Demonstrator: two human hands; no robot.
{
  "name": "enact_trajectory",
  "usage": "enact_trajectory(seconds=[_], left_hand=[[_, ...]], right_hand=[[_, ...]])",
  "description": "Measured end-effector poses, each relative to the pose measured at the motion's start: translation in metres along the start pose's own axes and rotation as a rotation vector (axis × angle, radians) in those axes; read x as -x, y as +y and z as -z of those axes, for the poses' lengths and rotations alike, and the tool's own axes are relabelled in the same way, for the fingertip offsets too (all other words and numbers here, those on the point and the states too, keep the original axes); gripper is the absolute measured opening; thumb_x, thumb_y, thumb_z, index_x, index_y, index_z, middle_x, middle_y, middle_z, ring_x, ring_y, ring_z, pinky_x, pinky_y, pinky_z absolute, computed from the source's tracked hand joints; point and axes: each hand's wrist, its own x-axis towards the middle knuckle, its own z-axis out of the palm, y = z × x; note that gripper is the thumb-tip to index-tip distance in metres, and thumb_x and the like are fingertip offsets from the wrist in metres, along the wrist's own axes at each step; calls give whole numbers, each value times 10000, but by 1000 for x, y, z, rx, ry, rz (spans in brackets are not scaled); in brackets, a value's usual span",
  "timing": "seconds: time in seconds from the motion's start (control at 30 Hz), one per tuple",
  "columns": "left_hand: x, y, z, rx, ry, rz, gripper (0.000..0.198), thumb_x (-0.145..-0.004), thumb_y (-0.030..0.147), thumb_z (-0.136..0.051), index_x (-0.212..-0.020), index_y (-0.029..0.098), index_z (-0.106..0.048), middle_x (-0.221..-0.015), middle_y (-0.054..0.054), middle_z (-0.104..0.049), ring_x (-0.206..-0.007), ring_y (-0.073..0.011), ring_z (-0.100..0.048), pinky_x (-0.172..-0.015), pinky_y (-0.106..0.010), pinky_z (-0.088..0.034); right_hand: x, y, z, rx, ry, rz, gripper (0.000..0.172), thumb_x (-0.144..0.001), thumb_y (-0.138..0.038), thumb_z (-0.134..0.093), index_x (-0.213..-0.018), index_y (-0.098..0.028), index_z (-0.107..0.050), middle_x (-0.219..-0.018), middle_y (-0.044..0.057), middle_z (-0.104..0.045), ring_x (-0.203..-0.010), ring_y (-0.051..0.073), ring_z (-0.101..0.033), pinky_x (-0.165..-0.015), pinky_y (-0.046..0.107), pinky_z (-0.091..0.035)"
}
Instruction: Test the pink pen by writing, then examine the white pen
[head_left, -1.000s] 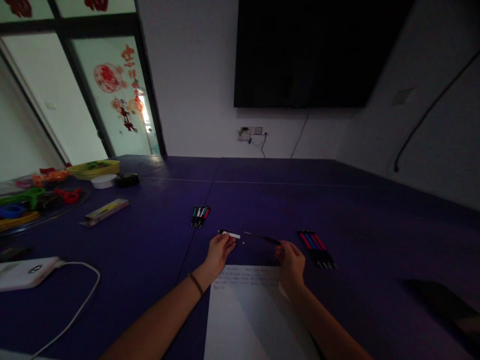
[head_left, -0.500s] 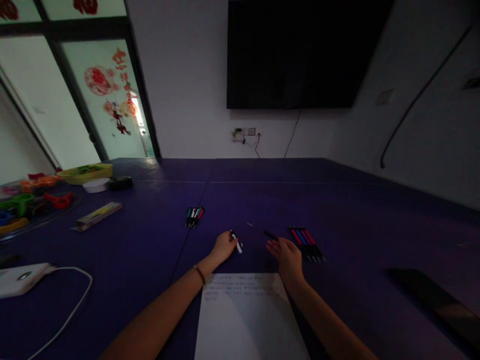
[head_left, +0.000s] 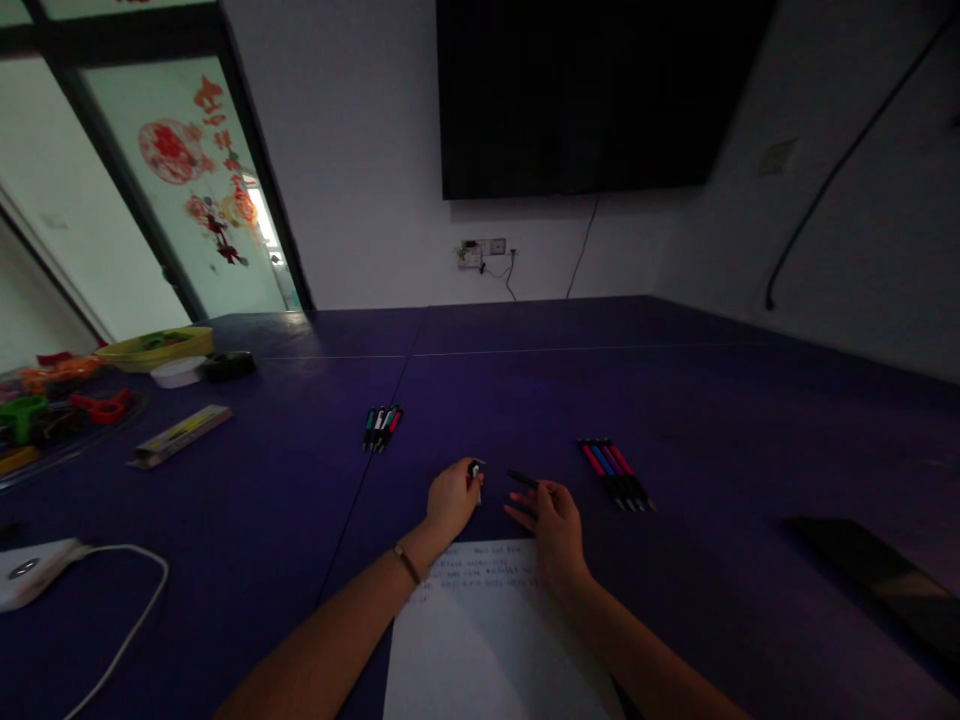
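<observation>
My left hand (head_left: 452, 498) is closed around a white pen piece with a black end (head_left: 476, 470), just beyond the paper's top edge. My right hand (head_left: 556, 525) pinches a slim black pen part (head_left: 521, 478) that points left toward it; some of its other fingers are stretched out. The two pieces are apart. Below both hands lies a white sheet (head_left: 487, 640) with handwritten lines, partly under my forearms. A row of several pink and blue pens (head_left: 615, 473) with black grips sits right of my right hand. Several more pens (head_left: 382, 428) lie bunched beyond my left hand.
At the left are a white device (head_left: 37, 572) with a cable, a small long box (head_left: 184, 436), a yellow basket (head_left: 157, 350), a black roll (head_left: 229, 366) and colourful plastic tools (head_left: 101, 406). A dark flat object (head_left: 877, 570) lies on the purple table at the right.
My right hand has moved left with the black part, closer to my left hand. The white piece has turned more upright in my left hand. The view has shifted slightly.
</observation>
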Motion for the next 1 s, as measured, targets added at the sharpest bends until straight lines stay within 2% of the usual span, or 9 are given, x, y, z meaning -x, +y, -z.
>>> enact_trajectory(seconds=[0.23,0.53,0.73,1.0], left_hand=[[-2,-3,-2,184,32,15,266,-738,315,-497,-953,183,-582,-712,-54,-621,-727,-192,-570,-692,-282,-393],[-3,-4,-2,196,9,6,275,-744,240,-482,-995,171,-572,-722,-47,-622,-716,-171,-565,-697,-275,-396],[-1,-6,-3,138,3,-81,238,-706,236,-534,-932,196,-596,-819,-38,-603,-775,-167,-543,-735,-276,-387],[3,-5,-3,48,-41,-193,291,-744,250,-492,-1028,244,-554,-977,-29,-549,-845,-165,-523,-747,-262,-393]], right_hand=[[-6,-3,4,-11,29,22,304,-586,-381,-636,-727,-187,-448,-622,-50,-497,-552,125,-584,-512,304,-548],[-11,-7,7,-39,50,25,296,-589,-370,-634,-729,-182,-455,-619,-50,-511,-547,115,-578,-524,292,-544],[-14,-5,9,-57,32,38,291,-583,-361,-650,-700,-179,-456,-588,-46,-531,-659,153,-624,-637,270,-530],[-13,2,9,-65,-63,-22,310,-555,-371,-674,-694,-171,-483,-580,-20,-558,-705,177,-629,-664,252,-520]])
